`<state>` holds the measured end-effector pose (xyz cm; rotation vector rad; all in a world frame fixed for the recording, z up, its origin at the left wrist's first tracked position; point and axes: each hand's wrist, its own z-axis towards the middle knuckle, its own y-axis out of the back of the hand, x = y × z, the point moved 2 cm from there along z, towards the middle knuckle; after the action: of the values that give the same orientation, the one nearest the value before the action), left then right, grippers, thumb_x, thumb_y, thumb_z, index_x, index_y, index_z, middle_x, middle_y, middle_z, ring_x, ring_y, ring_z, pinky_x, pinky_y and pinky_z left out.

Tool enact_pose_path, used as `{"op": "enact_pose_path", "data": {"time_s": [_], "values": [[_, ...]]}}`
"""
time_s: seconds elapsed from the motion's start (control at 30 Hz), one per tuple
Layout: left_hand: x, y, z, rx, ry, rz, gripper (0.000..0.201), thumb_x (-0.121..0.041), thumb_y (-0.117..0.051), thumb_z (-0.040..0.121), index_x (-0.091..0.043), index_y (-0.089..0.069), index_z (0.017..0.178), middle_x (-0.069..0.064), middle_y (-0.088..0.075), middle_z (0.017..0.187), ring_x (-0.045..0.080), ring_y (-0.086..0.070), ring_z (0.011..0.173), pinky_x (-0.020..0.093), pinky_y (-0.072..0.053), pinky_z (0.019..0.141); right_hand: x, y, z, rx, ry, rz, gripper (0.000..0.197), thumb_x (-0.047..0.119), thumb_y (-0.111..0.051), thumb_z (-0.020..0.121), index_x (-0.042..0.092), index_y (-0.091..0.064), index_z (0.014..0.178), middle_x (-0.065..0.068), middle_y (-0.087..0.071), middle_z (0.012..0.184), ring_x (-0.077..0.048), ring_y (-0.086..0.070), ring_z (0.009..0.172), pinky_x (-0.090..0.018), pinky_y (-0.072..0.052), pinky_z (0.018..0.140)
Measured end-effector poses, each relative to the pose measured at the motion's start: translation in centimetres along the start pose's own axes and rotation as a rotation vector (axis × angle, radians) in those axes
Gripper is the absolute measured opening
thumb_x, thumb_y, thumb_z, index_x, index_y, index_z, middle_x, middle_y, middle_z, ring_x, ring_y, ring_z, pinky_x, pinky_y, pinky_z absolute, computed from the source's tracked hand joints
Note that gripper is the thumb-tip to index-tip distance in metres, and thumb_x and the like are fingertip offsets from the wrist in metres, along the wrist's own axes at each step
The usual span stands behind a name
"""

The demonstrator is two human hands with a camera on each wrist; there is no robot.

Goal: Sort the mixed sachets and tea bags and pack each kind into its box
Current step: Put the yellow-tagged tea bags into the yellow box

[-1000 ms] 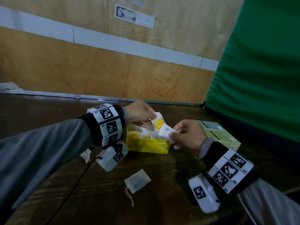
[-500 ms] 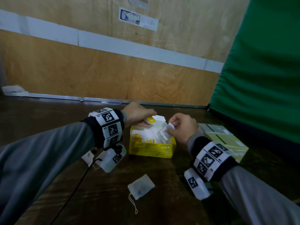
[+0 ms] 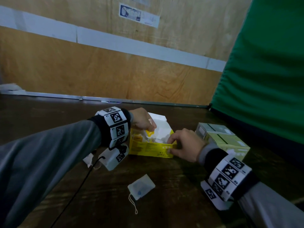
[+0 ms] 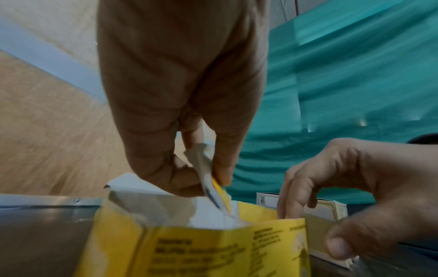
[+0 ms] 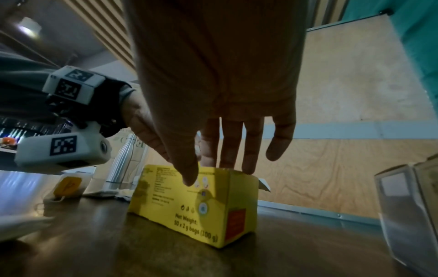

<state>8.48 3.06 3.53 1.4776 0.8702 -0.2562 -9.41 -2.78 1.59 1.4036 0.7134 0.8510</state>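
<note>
An open yellow tea box stands on the dark table. My left hand is over its left half and pinches a tea bag with a yellow tag between thumb and finger, its lower end dipping into the opening. My right hand grips the box's right front corner, with its fingers inside the rim and the thumb on the front wall. White tea bags fill the box. A loose tea bag with a blue mark lies in front of it.
Two pale green boxes stand just right of my right hand. Another tea bag lies under my left wrist, and a yellow-tagged one is left of the box. A plywood wall and a green curtain close the back.
Both hands came down from above the box. The right hand no longer holds its white tea bag and now grips the box wall. The left lowered its yellow-tagged bag into the opening.
</note>
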Motion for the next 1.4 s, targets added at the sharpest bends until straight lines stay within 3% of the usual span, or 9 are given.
{"op": "enact_pose_path", "data": {"time_s": [0.27, 0.43, 0.67, 0.73, 0.83, 0.97, 1.07, 1.27, 1.4], "values": [[-0.1, -1.4, 1.0, -0.041, 0.056, 0.278, 0.018, -0.028, -0.064, 0.084, -0.01, -0.065, 0.081, 0.003, -0.061, 0.081, 0.016, -0.056, 0.073, 0.026, -0.045, 0.067, 0.3, -0.2, -1.0, -0.02, 0.0, -0.047, 0.031, 0.039, -0.064, 0.083, 0.03, -0.059, 0.112, 0.002, -0.051, 0.119, -0.018, -0.045, 0.112, -0.042, -0.043, 0.095], [-0.8, 2.3, -2.5, -0.185, -0.089, 0.307, 0.027, -0.033, -0.068, 0.084, -0.013, -0.069, 0.103, 0.002, -0.066, 0.092, 0.016, -0.061, 0.084, 0.032, -0.05, 0.076, 3.4, 0.6, -2.4, -0.157, 0.242, -0.015, 0.025, 0.033, -0.062, 0.085, 0.027, -0.062, 0.11, 0.003, -0.053, 0.115, -0.017, -0.048, 0.108, -0.038, -0.044, 0.089], [4.5, 6.3, -8.0, 0.033, -0.101, 0.443, 0.023, -0.011, -0.071, 0.081, -0.018, -0.065, 0.103, -0.003, -0.069, 0.1, 0.019, -0.065, 0.096, 0.031, -0.053, 0.085, 8.9, -2.2, -3.3, 0.394, 0.467, 0.062, 0.049, 0.026, -0.069, 0.082, 0.019, -0.054, 0.128, -0.004, -0.053, 0.123, -0.018, -0.05, 0.113, -0.033, -0.041, 0.097], [6.3, 6.2, -9.3, 0.196, -0.039, 0.54, 0.038, -0.003, -0.071, 0.079, -0.019, -0.062, 0.112, -0.007, -0.062, 0.109, 0.014, -0.059, 0.107, 0.02, -0.05, 0.081, 9.4, -2.8, -2.9, 0.424, 0.442, 0.016, 0.051, 0.023, -0.072, 0.08, 0.016, -0.053, 0.126, -0.003, -0.053, 0.116, -0.018, -0.051, 0.105, -0.026, -0.044, 0.088], [8.0, 5.4, -10.6, 0.348, 0.002, 0.689, 0.055, -0.006, -0.079, 0.071, -0.022, -0.061, 0.121, -0.007, -0.057, 0.119, 0.012, -0.052, 0.116, 0.026, -0.047, 0.093, 9.6, -2.8, -2.8, 0.409, 0.398, 0.006, 0.039, 0.02, -0.074, 0.077, 0.012, -0.059, 0.112, 0.004, -0.048, 0.097, -0.008, -0.044, 0.086, -0.008, -0.033, 0.058], [9.1, 4.0, -10.4, 0.328, 0.019, 0.859, 0.044, -0.022, -0.074, 0.08, -0.02, -0.059, 0.122, -0.002, -0.054, 0.128, 0.014, -0.05, 0.119, 0.017, -0.039, 0.089, 8.8, -2.6, -2.8, 0.374, 0.344, 0.013, 0.028, 0.025, -0.074, 0.077, 0.011, -0.061, 0.098, 0.002, -0.049, 0.093, -0.013, -0.048, 0.088, -0.027, -0.043, 0.072], [9.5, 3.8, -9.7, 0.313, 0.014, 0.826, 0.03, -0.028, -0.071, 0.083, -0.021, -0.063, 0.111, -0.001, -0.057, 0.122, 0.015, -0.054, 0.111, 0.023, -0.046, 0.09, 7.4, -0.7, -1.8, 0.215, 0.179, 0.17, 0.019, 0.024, -0.073, 0.079, 0.018, -0.056, 0.083, -0.002, -0.058, 0.087, -0.017, -0.057, 0.079, -0.025, -0.047, 0.066], [8.0, 6.9, -9.2, 0.095, -0.107, 0.488, 0.011, -0.031, -0.069, 0.084, -0.027, -0.059, 0.08, -0.007, -0.061, 0.081, 0.011, -0.058, 0.078, 0.026, -0.047, 0.07, 4.4, 3.9, 2.2, -0.228, -0.185, 0.213, 0.015, 0.026, -0.068, 0.08, 0.02, -0.059, 0.07, -0.004, -0.06, 0.078, -0.019, -0.058, 0.08, -0.017, -0.036, 0.055], [6.9, 7.8, -9.0, -0.013, -0.113, -0.015, 0.016, -0.02, -0.063, 0.089, -0.007, -0.066, 0.099, 0.003, -0.069, 0.081, 0.01, -0.063, 0.067, 0.024, -0.051, 0.063, 5.3, 3.3, 4.5, -0.119, -0.244, 0.178, 0.032, 0.036, -0.07, 0.08, 0.008, -0.068, 0.097, -0.008, -0.066, 0.099, -0.021, -0.059, 0.094, -0.023, -0.042, 0.072]]}}
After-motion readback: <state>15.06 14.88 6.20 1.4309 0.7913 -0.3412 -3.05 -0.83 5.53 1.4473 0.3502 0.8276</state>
